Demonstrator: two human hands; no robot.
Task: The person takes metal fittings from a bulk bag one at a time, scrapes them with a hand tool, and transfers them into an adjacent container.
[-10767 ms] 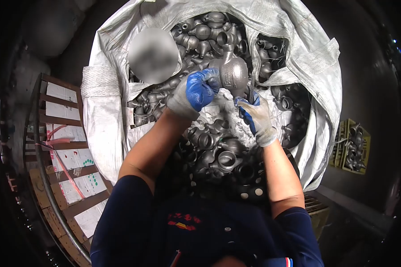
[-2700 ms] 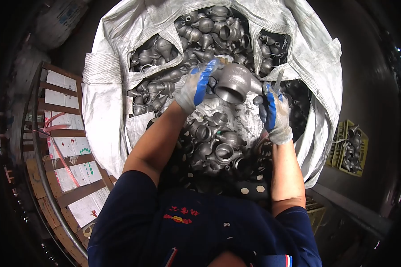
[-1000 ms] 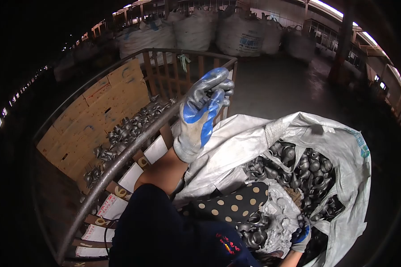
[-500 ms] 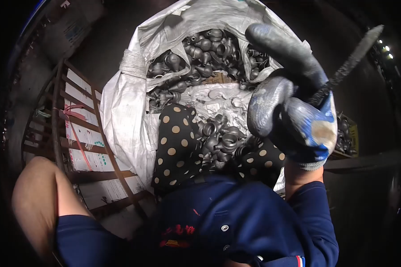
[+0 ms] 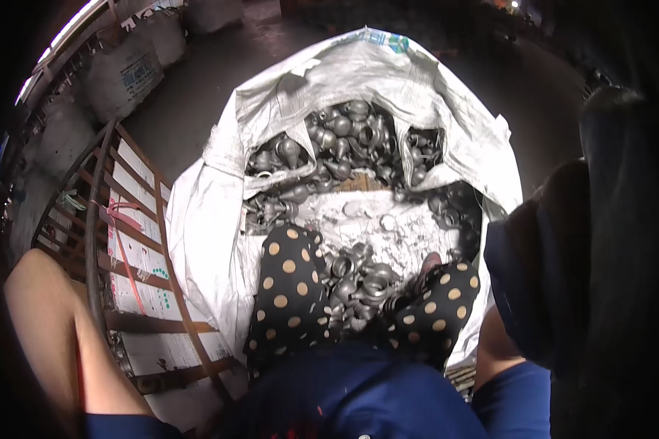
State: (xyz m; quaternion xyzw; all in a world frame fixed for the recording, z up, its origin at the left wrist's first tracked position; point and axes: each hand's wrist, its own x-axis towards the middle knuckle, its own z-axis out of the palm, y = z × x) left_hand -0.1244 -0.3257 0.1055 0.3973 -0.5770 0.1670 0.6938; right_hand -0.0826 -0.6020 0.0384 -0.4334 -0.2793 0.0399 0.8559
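My right hand (image 5: 556, 271) is a large dark shape in a blue glove, close to the camera at the right edge; deep shadow hides its fingers and anything in them. My left arm (image 5: 58, 329) is bent at the left, its hand out of view. Below lies an open white woven sack (image 5: 205, 219) with dark grey metal fittings (image 5: 344, 139) heaped inside. More fittings (image 5: 359, 285) lie between my knees, which are in black cloth with beige dots (image 5: 289, 278).
Left of the sack stands a rusty metal rack (image 5: 161, 249) lined with white sheets, a pink strap (image 5: 121, 212) tied to it. Other full sacks (image 5: 124, 80) stand at the upper left. A piece of brown board (image 5: 362, 183) shows inside the open sack.
The held fitting seen earlier is no longer in my hands. My right hand, lately holding a dark file-like tool, has moved closer to the camera and into shadow. My left hand has left the view.
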